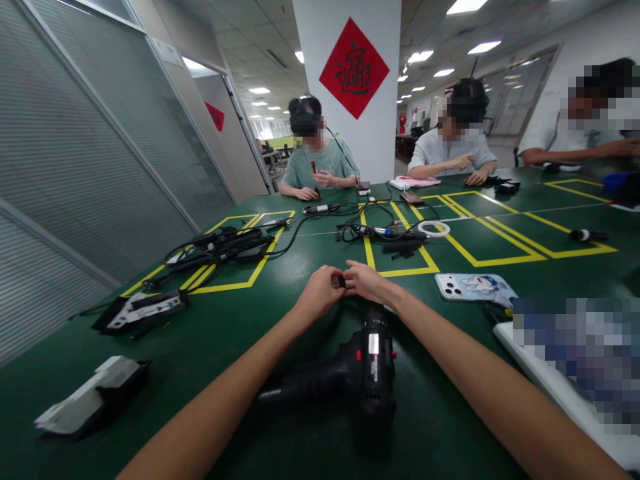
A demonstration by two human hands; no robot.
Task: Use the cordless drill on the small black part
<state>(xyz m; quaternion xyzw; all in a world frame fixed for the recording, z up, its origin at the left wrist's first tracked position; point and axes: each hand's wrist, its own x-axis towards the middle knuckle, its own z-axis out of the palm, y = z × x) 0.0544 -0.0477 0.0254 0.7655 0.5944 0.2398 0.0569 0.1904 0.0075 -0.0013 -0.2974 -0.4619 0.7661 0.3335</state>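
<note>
My left hand (320,293) pinches a small black round piece (341,281) between thumb and fingers, above the green table. Right beside it is my right hand (367,283), its fingers stretched apart toward the piece; whether they touch it I cannot tell. A black cordless drill (373,373) with red buttons lies on its side between my forearms. Its chuck end points away from me, just below my right hand, and its handle runs left, partly behind my left forearm.
Tangled black cables (225,245) lie left; more cables and a white ring (433,229) sit ahead. A black-and-white packet (95,397) is near left. At right are a phone (475,287) and a white-edged object (530,373). Several people sit across the table (310,267).
</note>
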